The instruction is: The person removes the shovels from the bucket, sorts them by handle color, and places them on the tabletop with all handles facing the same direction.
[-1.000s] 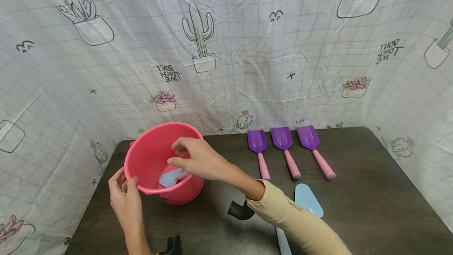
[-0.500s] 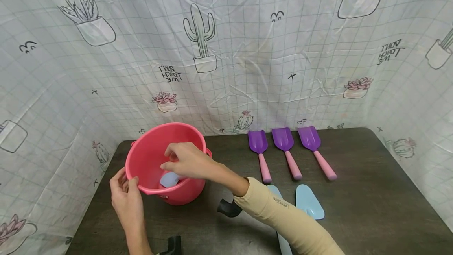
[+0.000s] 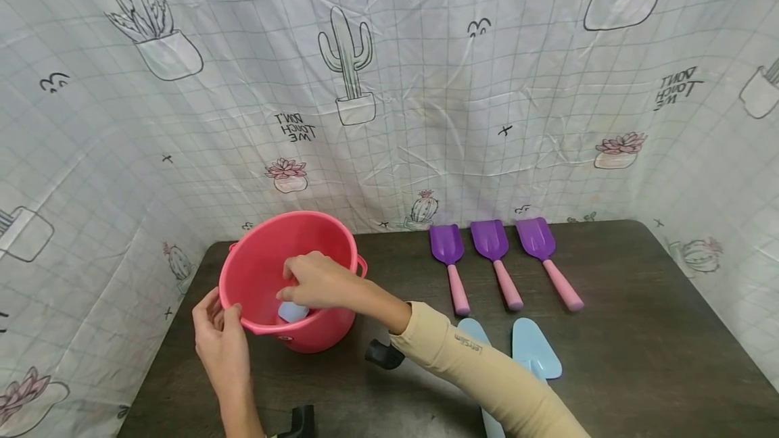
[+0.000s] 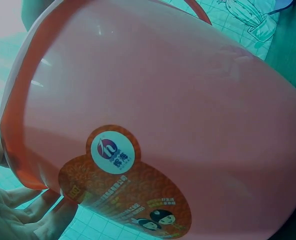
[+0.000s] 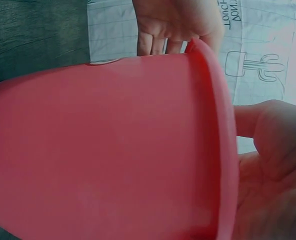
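Observation:
A pink plastic bucket [image 3: 328,330] stands at the left of the table, its mouth tipped toward the person. My left hand [image 3: 222,350] grips its near-left rim, thumb over the edge and fingers outside; the left wrist view shows those fingers against the wall beside a sticker [image 4: 123,185]. My right hand [image 3: 319,280] reaches over the right rim into the bucket, thumb and forefinger apart. Just below it a light blue blade [image 3: 293,311] of a toy shovel lies inside, its handle hidden. In the right wrist view the rim hides the fingertips of my right hand [image 5: 278,155].
Three purple shovels with pink handles, left [image 3: 447,245], middle [image 3: 490,240] and right [image 3: 537,240], lie at the back. Light blue trowels, one near the sleeve [image 3: 475,330] and one right of it [image 3: 535,350], lie nearer. A patterned curtain [image 3: 426,86] surrounds the table.
My right hand has moved left and lower into the bucket, covering more of the light blue shovel. My left hand keeps its place on the rim.

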Demonstrator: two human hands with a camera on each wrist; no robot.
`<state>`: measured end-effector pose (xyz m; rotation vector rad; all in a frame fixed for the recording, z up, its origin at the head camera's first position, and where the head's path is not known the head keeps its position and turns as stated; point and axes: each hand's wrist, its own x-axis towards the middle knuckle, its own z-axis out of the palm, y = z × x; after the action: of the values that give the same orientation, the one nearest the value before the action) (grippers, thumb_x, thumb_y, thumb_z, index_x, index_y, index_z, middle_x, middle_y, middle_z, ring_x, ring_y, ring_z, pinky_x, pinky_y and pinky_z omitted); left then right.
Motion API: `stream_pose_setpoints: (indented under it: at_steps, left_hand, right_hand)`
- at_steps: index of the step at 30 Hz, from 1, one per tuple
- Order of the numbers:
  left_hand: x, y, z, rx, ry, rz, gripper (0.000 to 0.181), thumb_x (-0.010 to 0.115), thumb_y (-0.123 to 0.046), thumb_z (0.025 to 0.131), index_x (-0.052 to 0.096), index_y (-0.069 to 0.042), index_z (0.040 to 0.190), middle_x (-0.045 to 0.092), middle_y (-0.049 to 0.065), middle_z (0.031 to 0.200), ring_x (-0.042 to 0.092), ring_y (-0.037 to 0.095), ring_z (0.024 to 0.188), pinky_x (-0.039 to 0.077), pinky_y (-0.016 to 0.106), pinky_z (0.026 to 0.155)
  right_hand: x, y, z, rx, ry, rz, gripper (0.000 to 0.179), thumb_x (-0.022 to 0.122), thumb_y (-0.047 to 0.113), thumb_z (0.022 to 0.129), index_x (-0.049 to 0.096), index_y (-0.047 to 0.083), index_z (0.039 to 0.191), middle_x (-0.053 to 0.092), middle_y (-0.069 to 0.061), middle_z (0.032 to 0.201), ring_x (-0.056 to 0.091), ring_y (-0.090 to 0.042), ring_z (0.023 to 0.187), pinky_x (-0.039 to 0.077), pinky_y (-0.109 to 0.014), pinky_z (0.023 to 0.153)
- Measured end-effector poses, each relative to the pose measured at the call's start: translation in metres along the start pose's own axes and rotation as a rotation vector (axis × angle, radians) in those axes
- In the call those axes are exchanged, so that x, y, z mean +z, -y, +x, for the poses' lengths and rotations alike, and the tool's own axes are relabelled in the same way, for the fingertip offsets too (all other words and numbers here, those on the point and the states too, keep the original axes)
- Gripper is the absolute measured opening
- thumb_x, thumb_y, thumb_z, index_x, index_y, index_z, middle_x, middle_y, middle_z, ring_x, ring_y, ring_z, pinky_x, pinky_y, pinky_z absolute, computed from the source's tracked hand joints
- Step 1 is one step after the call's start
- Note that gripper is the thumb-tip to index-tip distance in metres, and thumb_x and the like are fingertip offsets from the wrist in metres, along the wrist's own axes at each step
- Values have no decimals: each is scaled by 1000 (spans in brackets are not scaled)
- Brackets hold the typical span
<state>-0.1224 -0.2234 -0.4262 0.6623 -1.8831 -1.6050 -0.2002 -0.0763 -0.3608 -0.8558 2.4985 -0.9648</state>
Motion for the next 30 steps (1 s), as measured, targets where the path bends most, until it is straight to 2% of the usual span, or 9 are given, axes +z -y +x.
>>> stream_pose_setpoints:
  at_steps: [5,9,13,18,23,30]
  left_hand:
    - [0,0,-1,-2,3,3,48,51,-11,101,48,-1,148,55,17,141,53,11,107,44,7,78]
    - [0,0,-1,-1,5,2,48,51,-11,101,48,-1,147,55,17,141,53,11,108,44,7,79]
    - [0,0,0,0,3,5,48,51,-11,101,48,-1,148,56,17,141,54,14,111,44,7,78]
    - [0,0,0,8,5,2,48,51,-10,101,48,0,147,56,17,141,55,19,113,45,7,78]
    - [0,-1,0,6,9,-2,48,52,-10,101,48,-1,147,56,17,141,55,21,115,45,7,79]
    - [0,0,0,7,5,-11,48,52,-10,101,48,0,147,55,18,140,55,18,113,45,7,79]
  right_hand:
    - [3,-2,5,30,43,-16,28,78,21,92,71,4,112,61,0,63,57,-11,54,48,-18,57]
    - [6,-3,9,52,86,-50,17,78,22,92,70,7,94,58,-1,60,55,-11,52,48,-18,56]
    - [8,-4,12,47,122,-88,21,77,22,93,67,9,80,56,0,59,55,-10,52,46,-18,54]
    - [9,-4,15,50,147,-108,24,76,21,94,65,7,78,51,1,56,51,-9,50,44,-19,53]
    - [8,-4,16,56,134,-123,27,74,20,95,62,6,76,45,2,54,45,-9,47,41,-19,51]
    - [3,-5,22,126,150,-146,22,74,21,95,61,6,84,50,-1,64,48,-11,52,43,-20,55]
